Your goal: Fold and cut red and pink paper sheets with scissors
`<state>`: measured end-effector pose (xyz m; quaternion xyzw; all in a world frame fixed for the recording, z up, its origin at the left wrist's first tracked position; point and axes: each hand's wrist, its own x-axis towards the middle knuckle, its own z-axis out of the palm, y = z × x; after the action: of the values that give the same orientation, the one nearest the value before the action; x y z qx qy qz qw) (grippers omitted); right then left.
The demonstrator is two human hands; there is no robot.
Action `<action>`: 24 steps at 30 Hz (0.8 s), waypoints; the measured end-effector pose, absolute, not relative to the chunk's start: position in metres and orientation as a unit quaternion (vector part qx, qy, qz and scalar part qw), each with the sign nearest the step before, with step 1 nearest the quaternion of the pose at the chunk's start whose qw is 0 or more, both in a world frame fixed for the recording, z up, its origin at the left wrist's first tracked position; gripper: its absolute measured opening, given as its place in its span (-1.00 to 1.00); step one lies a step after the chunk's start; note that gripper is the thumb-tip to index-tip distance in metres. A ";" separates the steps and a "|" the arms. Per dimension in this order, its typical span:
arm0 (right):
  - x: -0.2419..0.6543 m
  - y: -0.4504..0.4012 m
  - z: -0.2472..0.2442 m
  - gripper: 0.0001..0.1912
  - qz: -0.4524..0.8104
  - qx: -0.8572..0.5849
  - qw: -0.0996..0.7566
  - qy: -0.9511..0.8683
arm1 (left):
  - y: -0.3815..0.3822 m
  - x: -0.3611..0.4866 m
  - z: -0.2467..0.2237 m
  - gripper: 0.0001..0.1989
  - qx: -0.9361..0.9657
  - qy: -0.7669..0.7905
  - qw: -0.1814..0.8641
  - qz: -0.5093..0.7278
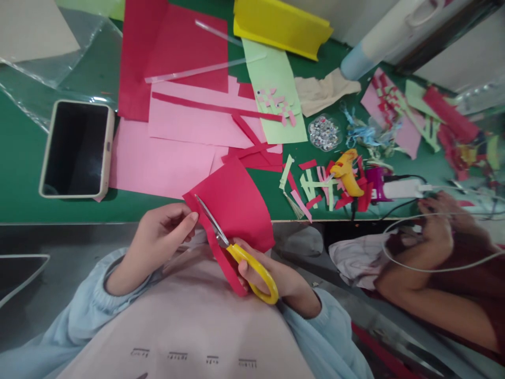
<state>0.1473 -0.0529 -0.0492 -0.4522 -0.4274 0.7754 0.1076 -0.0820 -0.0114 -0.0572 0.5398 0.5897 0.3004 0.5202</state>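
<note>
as the left fingers (191, 224) pinch the curling red paper sheet's (241, 202) edge, presumably to steady it, right fingers (244, 269) wrap yellow-handled steel scissors (235, 253)!

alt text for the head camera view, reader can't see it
A person's right hand holds yellow-handled scissors at a red sheet, partly cut along one edge, while the left hand pinches it near the blade tips. On the green table lie pink paper, a phone and paper scraps around a yellow glue gun.
</note>
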 end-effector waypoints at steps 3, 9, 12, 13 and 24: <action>0.148 -0.054 -0.053 -0.65 0.808 -0.433 0.128 -0.379 | -0.011 -0.082 -0.058 -0.74 0.543 0.589 0.517 0.302; 0.146 -0.048 -0.045 -0.65 0.844 -0.403 0.122 -0.331 | -0.011 -0.081 -0.055 -0.74 0.538 0.590 0.523 0.299; 0.146 -0.044 -0.040 -0.65 0.847 -0.416 0.101 -0.315 | -0.011 -0.081 -0.054 -0.73 0.540 0.591 0.521 0.296; 0.147 -0.043 -0.040 -0.65 0.845 -0.421 0.095 -0.315 | -0.011 -0.081 -0.054 -0.73 0.540 0.593 0.520 0.295; 0.149 -0.048 -0.045 -0.67 0.811 -0.430 0.104 -0.384 | -0.010 -0.079 -0.054 -0.73 0.532 0.592 0.526 0.300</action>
<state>0.1486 -0.0482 -0.0447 -0.4298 -0.3841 0.8105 0.1038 -0.0788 -0.0103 -0.0539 0.5320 0.5917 0.3004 0.5259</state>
